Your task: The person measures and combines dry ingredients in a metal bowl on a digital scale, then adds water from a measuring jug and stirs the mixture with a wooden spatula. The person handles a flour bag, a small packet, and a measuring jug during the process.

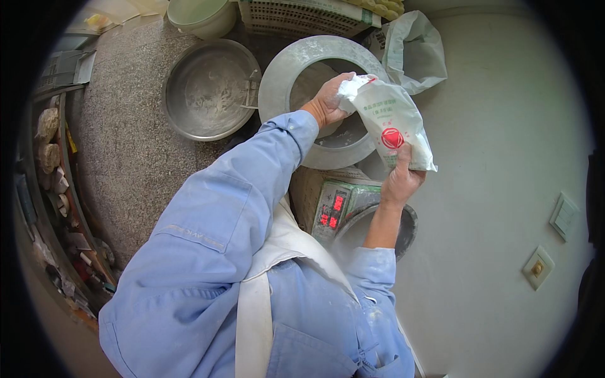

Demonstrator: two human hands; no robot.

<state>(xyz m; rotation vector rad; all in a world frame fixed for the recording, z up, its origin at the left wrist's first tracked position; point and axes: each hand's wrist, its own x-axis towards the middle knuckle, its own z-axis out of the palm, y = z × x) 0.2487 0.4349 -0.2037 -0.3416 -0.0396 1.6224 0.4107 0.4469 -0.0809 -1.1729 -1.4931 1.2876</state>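
Note:
My left hand (pixel 328 101) is closed on the crumpled top end of a white plastic bag (pixel 386 113) with green print and a red round mark. The lower end of the bag rests in my right hand (pixel 402 181), its thumb pressed on the front. The bag is held tilted over the right side of a wide-rimmed round metal container (pixel 275 82). Pale powder shows inside that container, partly hidden by my left hand. White dust clings to the bag's top, and whether the bag is open there I cannot tell.
A digital scale (pixel 328 211) with red digits stands below the container, beside a dusty bucket (pixel 409 230). Left lies a floured steel basin (pixel 211 88). Behind are a pale bucket (pixel 201 19), a crate (pixel 296 17) and an open white sack (pixel 419 53). A cluttered shelf (pixel 69 208) lines the left.

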